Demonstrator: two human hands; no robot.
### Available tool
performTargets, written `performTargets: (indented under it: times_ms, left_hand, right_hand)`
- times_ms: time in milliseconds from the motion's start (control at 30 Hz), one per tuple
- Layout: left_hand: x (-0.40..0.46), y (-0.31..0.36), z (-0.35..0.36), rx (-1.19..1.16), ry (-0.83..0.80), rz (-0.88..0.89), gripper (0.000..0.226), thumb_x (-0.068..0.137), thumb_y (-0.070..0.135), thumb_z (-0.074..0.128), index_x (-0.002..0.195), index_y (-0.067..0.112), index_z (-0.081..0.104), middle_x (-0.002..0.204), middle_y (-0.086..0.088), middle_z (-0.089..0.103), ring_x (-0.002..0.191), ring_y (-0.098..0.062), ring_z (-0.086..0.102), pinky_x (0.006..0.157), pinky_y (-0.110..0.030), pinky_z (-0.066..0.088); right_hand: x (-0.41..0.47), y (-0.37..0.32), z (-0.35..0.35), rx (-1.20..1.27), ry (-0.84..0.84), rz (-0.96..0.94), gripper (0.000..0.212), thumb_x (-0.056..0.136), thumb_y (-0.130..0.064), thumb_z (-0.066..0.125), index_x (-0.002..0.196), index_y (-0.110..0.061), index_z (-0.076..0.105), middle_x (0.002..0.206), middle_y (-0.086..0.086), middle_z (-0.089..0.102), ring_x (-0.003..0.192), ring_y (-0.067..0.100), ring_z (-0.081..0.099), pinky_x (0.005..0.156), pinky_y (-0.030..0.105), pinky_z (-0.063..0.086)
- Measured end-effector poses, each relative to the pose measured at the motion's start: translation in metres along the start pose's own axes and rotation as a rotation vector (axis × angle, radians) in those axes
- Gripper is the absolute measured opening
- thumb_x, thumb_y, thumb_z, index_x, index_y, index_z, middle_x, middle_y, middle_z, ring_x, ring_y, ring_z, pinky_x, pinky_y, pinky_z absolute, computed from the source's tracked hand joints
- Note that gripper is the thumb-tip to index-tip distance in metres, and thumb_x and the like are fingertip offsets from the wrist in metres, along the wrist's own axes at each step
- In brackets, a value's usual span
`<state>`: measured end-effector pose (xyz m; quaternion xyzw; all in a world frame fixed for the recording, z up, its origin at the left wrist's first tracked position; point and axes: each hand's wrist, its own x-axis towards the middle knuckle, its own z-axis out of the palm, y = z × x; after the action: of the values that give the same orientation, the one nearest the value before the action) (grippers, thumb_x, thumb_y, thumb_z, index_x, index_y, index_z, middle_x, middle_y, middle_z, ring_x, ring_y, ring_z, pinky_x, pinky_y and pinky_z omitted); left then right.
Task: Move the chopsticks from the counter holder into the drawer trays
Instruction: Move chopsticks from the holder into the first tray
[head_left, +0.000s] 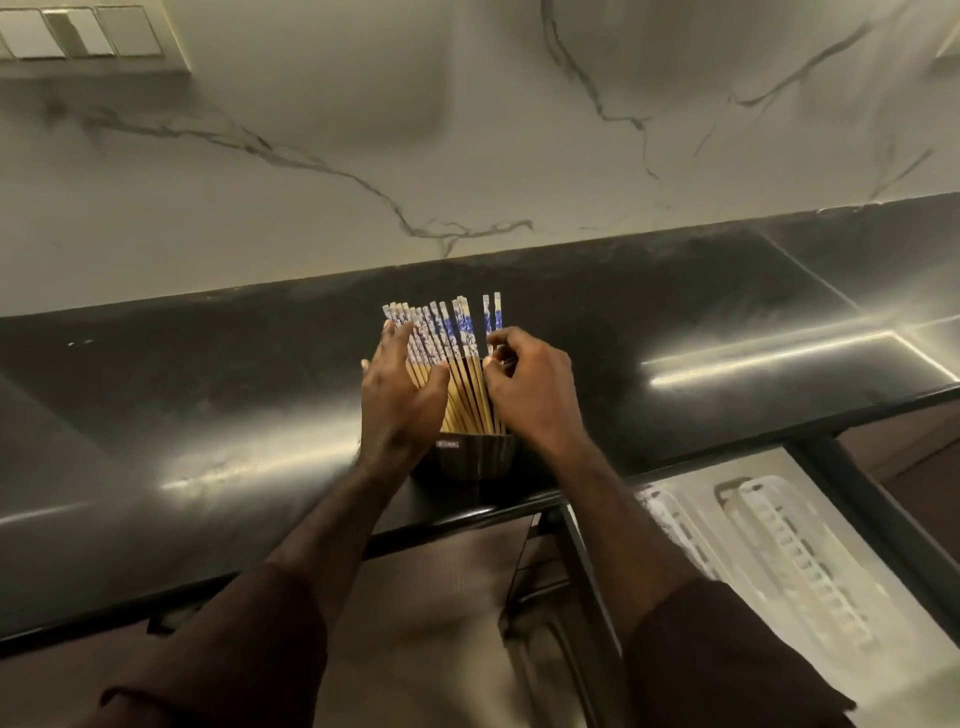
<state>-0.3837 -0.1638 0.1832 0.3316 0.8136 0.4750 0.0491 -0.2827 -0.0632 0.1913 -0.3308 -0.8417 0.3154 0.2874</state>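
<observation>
A dark round holder (470, 460) stands near the front edge of the black counter (218, 395). Several wooden chopsticks (454, 358) with blue-and-white patterned tops stand upright in it. My left hand (402, 389) lies flat against the left side of the bundle, fingers spread. My right hand (530, 387) pinches a pair of chopsticks (492, 317) at the right side of the bundle, set slightly apart from the others. The open drawer (831, 561) at the lower right holds white ribbed trays (795, 561).
A marble backsplash (467, 130) rises behind the counter. A wall switch plate (83, 36) sits at the top left. The drawer's dark frame (587, 561) runs down beside my right forearm.
</observation>
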Motion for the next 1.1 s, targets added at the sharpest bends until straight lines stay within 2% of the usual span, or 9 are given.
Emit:
performTargets:
  times_ms: [167,233,333,400,500,600,767,900,1100]
  left_hand:
    - [0.028,-0.027,-0.002,-0.066,0.017,-0.074,0.061,0.093,0.019,0.06,0.149,0.012,0.036,0.151,-0.012,0.046,0.142,-0.027,0.038,0.116,-0.051,0.031]
    - [0.041,-0.039,-0.001,-0.107,-0.003,-0.147,0.069,0.093,0.02,0.061,0.153,0.011,0.028,0.148,-0.012,0.049,0.139,-0.027,0.042,0.115,-0.049,0.035]
    - [0.048,-0.048,0.003,-0.193,-0.037,-0.239,0.075,0.093,0.021,0.064,0.154,0.011,0.023,0.147,-0.011,0.051,0.138,-0.026,0.045,0.111,-0.05,0.04]
    - [0.055,-0.054,0.005,-0.236,-0.028,-0.273,0.07,0.092,0.021,0.065,0.152,0.011,0.03,0.137,-0.011,0.06,0.128,-0.022,0.056,0.105,-0.046,0.048]
    - [0.062,-0.059,0.012,-0.202,0.054,-0.246,0.043,0.089,0.019,0.069,0.131,0.01,0.061,0.114,-0.006,0.074,0.096,-0.008,0.07,0.088,-0.032,0.058]
    - [0.068,-0.059,0.015,-0.148,0.117,-0.22,0.024,0.085,0.02,0.074,0.107,0.01,0.075,0.096,-0.003,0.077,0.068,0.01,0.061,0.065,-0.01,0.051]
    - [0.071,-0.054,0.02,-0.17,0.072,-0.202,0.022,0.083,0.029,0.077,0.102,0.018,0.073,0.079,0.015,0.069,0.067,0.012,0.062,0.063,-0.008,0.05]
    - [0.073,-0.055,0.024,-0.155,0.073,-0.206,0.018,0.086,0.025,0.074,0.1,0.015,0.074,0.078,0.012,0.07,0.062,0.015,0.061,0.055,-0.002,0.046]
    - [0.074,-0.058,0.023,-0.174,0.076,-0.242,0.015,0.089,0.022,0.07,0.1,0.013,0.073,0.079,0.011,0.069,0.068,0.006,0.064,0.06,-0.01,0.047]
  right_hand:
    - [0.015,-0.009,0.033,-0.026,-0.04,0.055,0.035,0.093,-0.017,0.061,0.127,-0.018,0.058,0.114,0.001,0.067,0.095,0.006,0.062,0.086,0.025,0.055]
    - [0.021,-0.011,0.047,-0.027,-0.025,0.09,0.035,0.092,-0.018,0.062,0.127,-0.018,0.059,0.114,0.001,0.068,0.095,0.005,0.062,0.087,0.026,0.055]
    - [0.021,-0.009,0.056,-0.019,-0.061,0.114,0.034,0.092,-0.018,0.063,0.126,-0.02,0.06,0.114,0.0,0.068,0.093,0.001,0.059,0.083,0.019,0.051]
    - [0.022,-0.005,0.063,-0.029,-0.12,0.139,0.031,0.092,-0.019,0.062,0.124,-0.021,0.061,0.116,-0.002,0.068,0.097,0.002,0.059,0.081,0.017,0.047]
    - [0.029,0.001,0.066,-0.051,-0.194,0.158,0.027,0.093,-0.022,0.062,0.119,-0.023,0.063,0.115,-0.004,0.067,0.096,0.001,0.056,0.076,0.012,0.04]
    - [0.031,0.006,0.068,-0.026,-0.21,0.168,0.023,0.091,-0.024,0.063,0.114,-0.026,0.065,0.113,-0.006,0.068,0.095,0.002,0.058,0.071,0.01,0.038]
    - [0.035,0.012,0.073,-0.036,-0.229,0.143,0.025,0.091,-0.023,0.062,0.115,-0.025,0.066,0.11,-0.005,0.068,0.087,-0.001,0.054,0.071,0.01,0.037]
    - [0.036,0.015,0.075,-0.013,-0.268,0.15,0.025,0.092,-0.024,0.062,0.117,-0.025,0.065,0.11,-0.007,0.068,0.074,-0.009,0.05,0.063,0.006,0.033]
    - [0.038,0.015,0.077,-0.007,-0.284,0.14,0.024,0.093,-0.023,0.062,0.117,-0.023,0.065,0.11,-0.005,0.069,0.087,-0.001,0.056,0.069,0.01,0.038]
